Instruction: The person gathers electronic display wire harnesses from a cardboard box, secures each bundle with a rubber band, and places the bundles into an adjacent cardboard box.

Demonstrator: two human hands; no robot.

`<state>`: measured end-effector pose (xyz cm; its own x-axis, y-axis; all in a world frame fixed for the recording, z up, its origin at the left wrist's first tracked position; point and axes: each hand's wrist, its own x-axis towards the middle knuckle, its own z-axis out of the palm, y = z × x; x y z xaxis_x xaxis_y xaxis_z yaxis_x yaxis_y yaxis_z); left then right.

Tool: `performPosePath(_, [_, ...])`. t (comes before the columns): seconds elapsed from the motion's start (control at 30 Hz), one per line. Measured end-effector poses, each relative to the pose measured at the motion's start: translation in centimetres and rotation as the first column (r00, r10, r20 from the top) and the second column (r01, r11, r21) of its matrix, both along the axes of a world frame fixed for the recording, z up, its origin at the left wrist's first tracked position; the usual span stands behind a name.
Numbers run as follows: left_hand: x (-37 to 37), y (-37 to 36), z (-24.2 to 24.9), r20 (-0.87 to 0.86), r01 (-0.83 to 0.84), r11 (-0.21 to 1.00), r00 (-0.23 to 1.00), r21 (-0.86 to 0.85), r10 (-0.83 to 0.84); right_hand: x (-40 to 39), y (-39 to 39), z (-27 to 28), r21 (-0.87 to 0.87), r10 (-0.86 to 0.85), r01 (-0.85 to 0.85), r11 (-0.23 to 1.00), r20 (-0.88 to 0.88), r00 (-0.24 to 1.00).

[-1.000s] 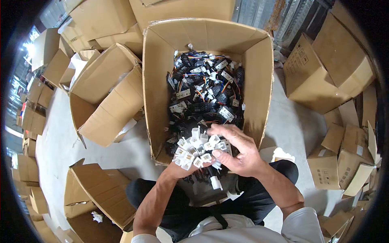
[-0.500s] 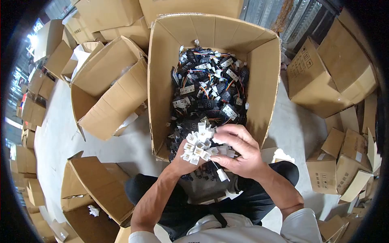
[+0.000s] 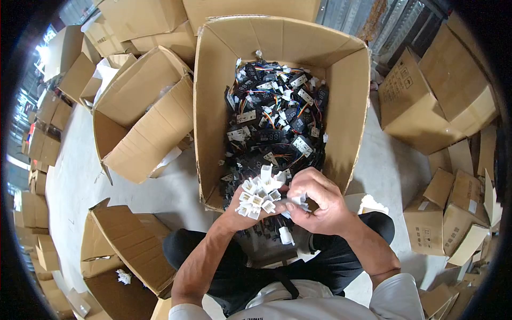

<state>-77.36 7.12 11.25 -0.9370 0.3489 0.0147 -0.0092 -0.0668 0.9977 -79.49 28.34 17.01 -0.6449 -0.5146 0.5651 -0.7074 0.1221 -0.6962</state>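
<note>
"What is nearest?"

"Bent legs in dark trousers point(image 3: 341, 261), and just beyond them a white plastic connector point(image 3: 286, 236) hanging below the hands."

"And the hands?"

"The left hand point(image 3: 238, 214) is wrapped around a thick bunch of white, square-mouthed plastic connectors point(image 3: 258, 196), open ends up. The bunch is over the near edge of a tall, open brown cardboard box point(image 3: 344, 122), left of that edge's middle. Beside it, the right hand point(image 3: 320, 205) pinches a few white connectors point(image 3: 298, 202) between thumb and bent fingers."

"What does the box hold?"

"A heap of black display boards with white connectors and multicoloured wires point(image 3: 272, 117), spreading from the near edge towards the far wall."

"Farther off?"

"A grey corrugated metal sheet point(image 3: 346, 18), beyond the box's far right corner."
</note>
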Motion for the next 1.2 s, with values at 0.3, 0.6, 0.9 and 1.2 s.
performPosePath(0.3, [0.4, 0.0, 0.4, 0.067, 0.136, 0.975, 0.986, 0.177, -0.150, 0.0, -0.1, 0.1, 0.001, -0.036, 0.036, 0.999, 0.165, 0.986])
performPosePath(0.6, [0.2, 0.1, -0.4, -0.112, 0.033, 0.994, 0.993, -0.103, -0.045, -0.1, 0.0, 0.1, 0.064, -0.093, 0.084, 0.994, 0.157, 0.983])
performPosePath(0.9, [0.1, 0.7, 0.2, -0.114, 0.208, 0.972, 0.974, 0.112, -0.195, -0.2, 0.2, 2.1, 0.013, -0.015, 0.013, 1.000, 0.134, 0.991])
performPosePath(1.2, [0.2, 1.0, 0.5, -0.132, 0.124, 0.992, 0.984, 0.004, -0.123, -0.2, -0.2, 0.8, 0.021, 0.012, -0.013, 1.000, 0.052, 0.999])
